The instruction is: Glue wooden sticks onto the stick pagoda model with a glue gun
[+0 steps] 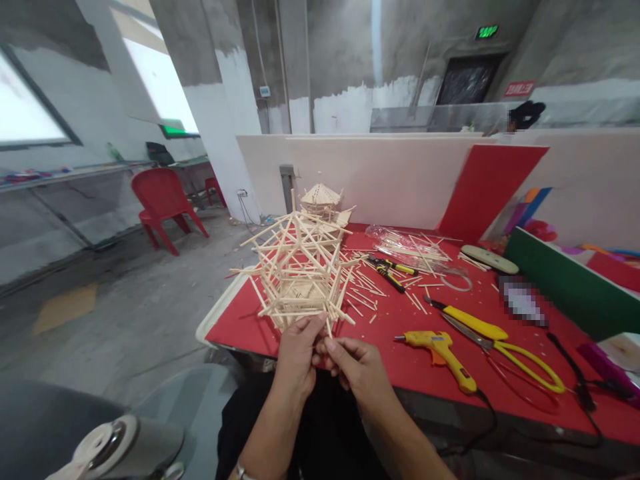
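Note:
A pavilion-like frame of thin wooden sticks [299, 267] stands on the red tabletop in front of me. My left hand [299, 343] is closed at the frame's lower front edge, its fingertips against the ends of the sticks there. A short wooden stick [329, 327] juts down toward me from that edge. My right hand [356, 363] pinches its lower end between thumb and fingers, close beside the left hand. The lower fingers of both hands partly hide one another. Behind the frame is a smaller stick model with a pointed roof [323, 195].
On the red table [385, 363] lie a yellow glue gun [440, 350], yellow-handled scissors [520, 360], yellow-handled pliers [470, 321], black-and-yellow cutters [393, 270] and scattered sticks [365, 293]. A green board [570, 287] stands at the right. A red chair [163, 200] is off to the left.

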Motion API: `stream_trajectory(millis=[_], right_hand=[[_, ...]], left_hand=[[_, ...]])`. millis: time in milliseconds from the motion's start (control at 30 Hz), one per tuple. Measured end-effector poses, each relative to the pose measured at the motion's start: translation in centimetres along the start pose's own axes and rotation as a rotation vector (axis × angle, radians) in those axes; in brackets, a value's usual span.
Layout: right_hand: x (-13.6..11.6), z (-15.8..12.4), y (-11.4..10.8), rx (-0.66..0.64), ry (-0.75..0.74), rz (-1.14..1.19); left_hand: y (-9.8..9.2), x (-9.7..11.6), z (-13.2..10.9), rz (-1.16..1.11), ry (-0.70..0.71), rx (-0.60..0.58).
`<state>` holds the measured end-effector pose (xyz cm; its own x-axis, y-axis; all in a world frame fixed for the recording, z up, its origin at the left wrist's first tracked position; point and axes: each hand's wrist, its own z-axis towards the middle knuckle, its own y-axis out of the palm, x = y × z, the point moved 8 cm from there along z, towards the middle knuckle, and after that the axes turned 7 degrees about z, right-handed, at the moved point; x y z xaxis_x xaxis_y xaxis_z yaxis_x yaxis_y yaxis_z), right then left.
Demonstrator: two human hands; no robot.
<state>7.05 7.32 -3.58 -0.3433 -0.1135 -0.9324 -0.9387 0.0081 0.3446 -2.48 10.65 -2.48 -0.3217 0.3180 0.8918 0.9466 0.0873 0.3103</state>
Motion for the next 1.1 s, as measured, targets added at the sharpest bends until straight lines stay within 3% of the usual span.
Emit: stream_trajectory(millis=[467, 800, 1100], right_hand=[[-0.2, 0.0, -0.1, 0.003, -0.011, 0.034], [-0.4, 0.7, 0.3, 0.015, 0.009, 0.139], [-0.2, 1.6, 0.6, 0.039, 0.016, 0.180]], left_hand=[[-0.2, -0.1, 0.2, 0.024, 0.010, 0.015], [0.6, 0.1, 0.3, 0.019, 0.043, -0.094], [0.4, -0.1, 0.6, 0.000, 0.043, -0.101]])
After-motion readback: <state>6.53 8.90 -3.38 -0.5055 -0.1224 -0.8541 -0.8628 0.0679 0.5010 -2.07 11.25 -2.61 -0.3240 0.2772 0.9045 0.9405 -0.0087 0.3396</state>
